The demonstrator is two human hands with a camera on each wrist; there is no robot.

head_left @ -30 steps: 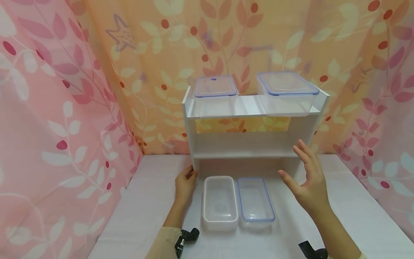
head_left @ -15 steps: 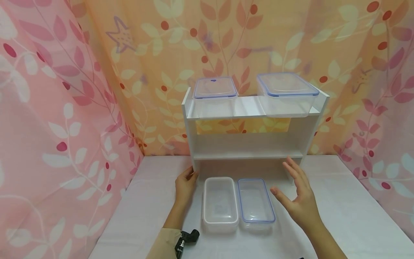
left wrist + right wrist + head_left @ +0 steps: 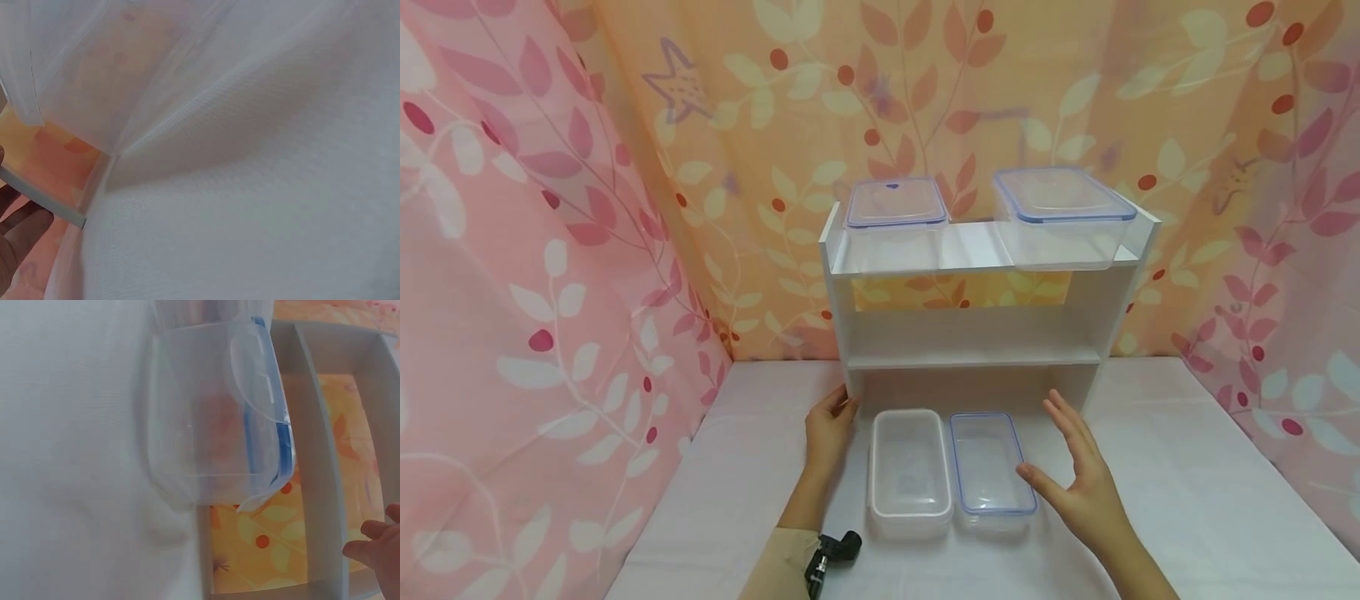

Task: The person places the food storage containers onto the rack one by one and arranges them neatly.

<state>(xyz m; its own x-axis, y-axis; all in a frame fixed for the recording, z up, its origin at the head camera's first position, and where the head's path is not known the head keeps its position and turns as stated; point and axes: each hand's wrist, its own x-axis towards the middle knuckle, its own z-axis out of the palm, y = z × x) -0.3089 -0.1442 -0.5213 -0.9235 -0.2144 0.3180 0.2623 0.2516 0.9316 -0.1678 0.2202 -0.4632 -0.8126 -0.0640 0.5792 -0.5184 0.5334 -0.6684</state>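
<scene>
My left hand (image 3: 829, 433) pinches the lower front edge of the left side panel of a white shelf (image 3: 973, 362); the left wrist view shows fingers (image 3: 31, 228) on both sides of that panel. My right hand (image 3: 1086, 492) is open and holds nothing, its thumb close to the right edge of a blue-rimmed clear container (image 3: 992, 467). Left of that container, a white-rimmed clear container (image 3: 912, 467) stands on the table. The right wrist view shows the blue-rimmed container (image 3: 219, 419) from the side, with my right hand (image 3: 381, 556) at the right edge.
Two clear containers with blue-rimmed lids, a smaller one (image 3: 898, 204) on the left and a larger one (image 3: 1063, 196) on the right, stand on the shelf's top board. Patterned curtains (image 3: 760, 167) hang behind and beside the white-covered table (image 3: 1195, 467).
My right hand has moved down and to the left, from beside the shelf's right panel to beside the blue-rimmed container. My left hand has stayed on the shelf panel.
</scene>
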